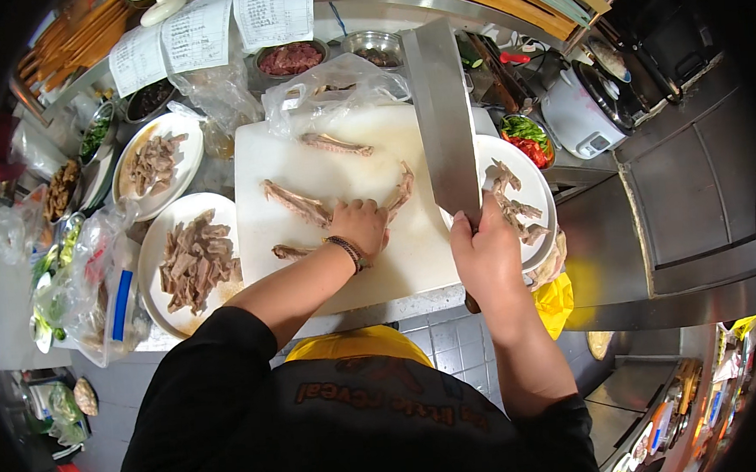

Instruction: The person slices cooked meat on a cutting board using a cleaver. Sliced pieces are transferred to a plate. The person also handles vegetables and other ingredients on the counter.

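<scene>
My right hand (489, 248) grips the handle of a broad steel cleaver (442, 115), its blade raised above the right part of the white cutting board (412, 260). On the board my left hand (361, 227) rests over a meaty bone (298, 202), covering part of it; another bone piece (401, 192) shows beyond the fingers. One more bone (337, 144) lies near the board's far side, and a small piece (291, 251) is beside my left wrist. To the right, a white plate (536, 184) holds several bony pieces. Sliced meat (196, 260) is heaped on a plate at the left.
Another plate of meat (153, 162) stands farther left. Behind the board are a plastic bag (336, 86), a bowl of raw meat (290, 59) and a metal bowl (373, 45). Cut peppers (528, 139) and a rice cooker (581, 113) stand right. A plastic bag (88, 279) lies left.
</scene>
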Demonstrator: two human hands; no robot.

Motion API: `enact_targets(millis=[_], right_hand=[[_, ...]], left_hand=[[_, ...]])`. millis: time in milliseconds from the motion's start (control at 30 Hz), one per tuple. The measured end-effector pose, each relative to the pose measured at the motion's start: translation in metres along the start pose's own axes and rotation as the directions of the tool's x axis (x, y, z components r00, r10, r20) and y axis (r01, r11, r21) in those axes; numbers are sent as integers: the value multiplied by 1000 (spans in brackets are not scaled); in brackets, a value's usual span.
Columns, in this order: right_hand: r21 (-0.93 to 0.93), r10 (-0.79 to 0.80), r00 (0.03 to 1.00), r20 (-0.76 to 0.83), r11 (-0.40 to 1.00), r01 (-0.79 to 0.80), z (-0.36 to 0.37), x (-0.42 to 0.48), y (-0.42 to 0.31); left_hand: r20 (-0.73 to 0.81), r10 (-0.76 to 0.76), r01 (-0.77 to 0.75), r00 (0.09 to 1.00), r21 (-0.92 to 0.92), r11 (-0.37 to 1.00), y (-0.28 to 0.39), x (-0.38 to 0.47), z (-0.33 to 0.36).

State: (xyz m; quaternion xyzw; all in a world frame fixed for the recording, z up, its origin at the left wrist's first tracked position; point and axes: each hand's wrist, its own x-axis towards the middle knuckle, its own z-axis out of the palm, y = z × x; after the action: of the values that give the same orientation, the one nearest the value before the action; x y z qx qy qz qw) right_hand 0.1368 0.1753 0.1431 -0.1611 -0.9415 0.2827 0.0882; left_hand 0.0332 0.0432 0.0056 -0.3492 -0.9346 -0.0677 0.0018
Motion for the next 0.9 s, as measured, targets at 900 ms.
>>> enact_targets(millis=[900], right_hand=[[634, 418, 889, -187, 742, -215, -102, -100, 132]], left_hand=[[-340, 142, -219, 930, -201, 955, 9, 83, -18]])
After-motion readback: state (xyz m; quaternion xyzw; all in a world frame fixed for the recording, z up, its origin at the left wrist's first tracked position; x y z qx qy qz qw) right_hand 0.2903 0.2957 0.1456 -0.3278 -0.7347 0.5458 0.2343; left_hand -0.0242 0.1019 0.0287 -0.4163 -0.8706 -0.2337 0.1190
